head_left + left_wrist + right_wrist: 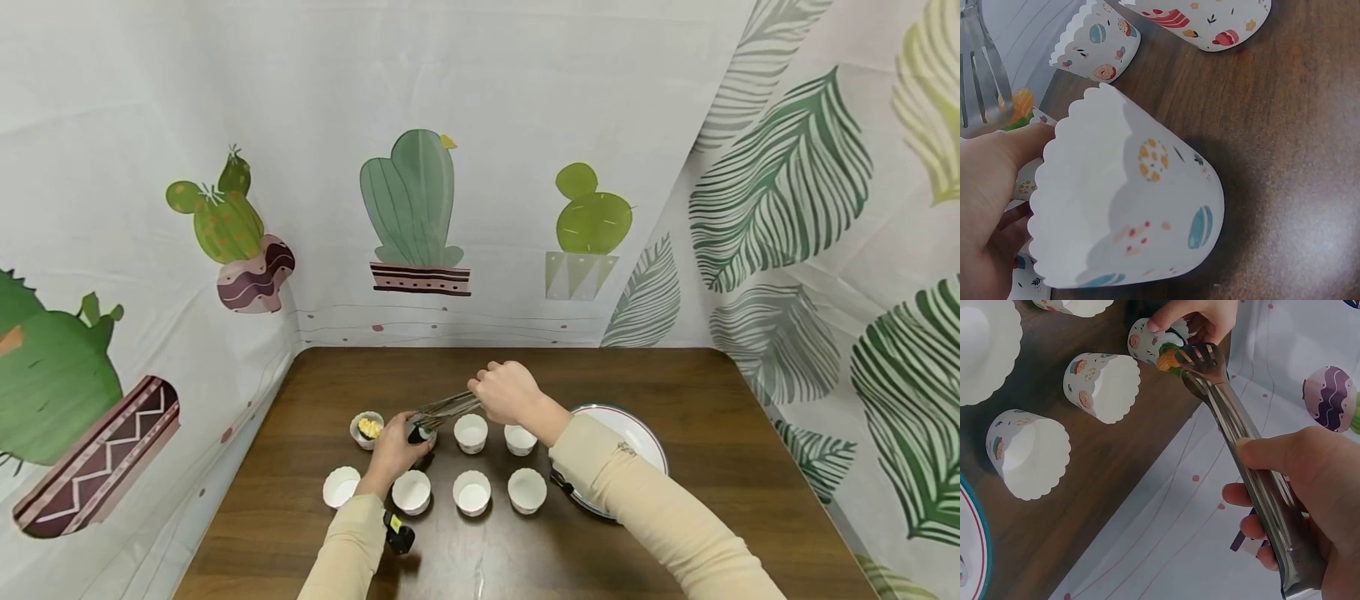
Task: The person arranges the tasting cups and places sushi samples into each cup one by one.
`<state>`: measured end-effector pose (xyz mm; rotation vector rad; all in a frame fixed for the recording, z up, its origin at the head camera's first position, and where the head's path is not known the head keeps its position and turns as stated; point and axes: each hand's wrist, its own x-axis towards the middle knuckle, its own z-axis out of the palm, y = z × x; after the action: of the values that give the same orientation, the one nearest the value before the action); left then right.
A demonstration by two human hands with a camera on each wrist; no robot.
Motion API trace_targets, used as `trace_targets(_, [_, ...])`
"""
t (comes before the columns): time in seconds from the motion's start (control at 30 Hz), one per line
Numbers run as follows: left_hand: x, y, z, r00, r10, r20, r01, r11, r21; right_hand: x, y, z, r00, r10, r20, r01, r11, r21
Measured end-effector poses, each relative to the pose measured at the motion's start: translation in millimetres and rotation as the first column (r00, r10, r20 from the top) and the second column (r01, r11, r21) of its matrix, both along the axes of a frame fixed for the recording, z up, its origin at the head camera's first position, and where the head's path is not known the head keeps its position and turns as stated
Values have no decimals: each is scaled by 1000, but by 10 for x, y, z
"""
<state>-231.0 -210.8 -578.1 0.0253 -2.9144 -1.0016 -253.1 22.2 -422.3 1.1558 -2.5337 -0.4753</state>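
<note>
My right hand (507, 392) grips metal serving tongs (1244, 462), its thumb along one arm. At the left, my left hand (397, 450) holds a scalloped white paper baking cup (1141, 340) by its side. An orange and green piece (1169, 357) is at the cup's mouth, right by the slotted tong tips; whether the tips pinch it cannot be told. Something dark shows in the cup's opening. The left wrist view has the tong head (985, 75) over the orange piece (1020, 103), close to my left thumb. Another baking cup (1122, 200) stands nearest that wrist.
Several more baking cups stand in two rows, including a front one (472, 493). A yellow and dark piece (368, 428) lies in the back left cup. A rimmed white plate (652, 437) is at the right, partly under my right sleeve. Printed cloth (495, 317) hangs behind the brown table (675, 375).
</note>
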Motion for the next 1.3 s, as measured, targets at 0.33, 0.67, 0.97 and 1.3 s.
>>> trace_targets(0.33, [10, -4, 2, 1000, -1, 0, 1, 1000, 18, 36, 119, -31, 1000, -7, 13, 7, 998, -58])
trace_targets(0.67, [20, 8, 14, 1000, 0, -13, 0, 1000, 17, 52, 275, -54, 996, -35, 76, 43, 994, -101])
trace_targets(0.97, [16, 11, 11, 1000, 3, 1, -3, 1000, 13, 55, 468, -86, 995, -56, 84, 68, 987, -147])
trace_targets(1.3, [24, 19, 39, 1000, 0, 9, 0, 1000, 1, 59, 759, -88, 990, -83, 111, 103, 977, -188])
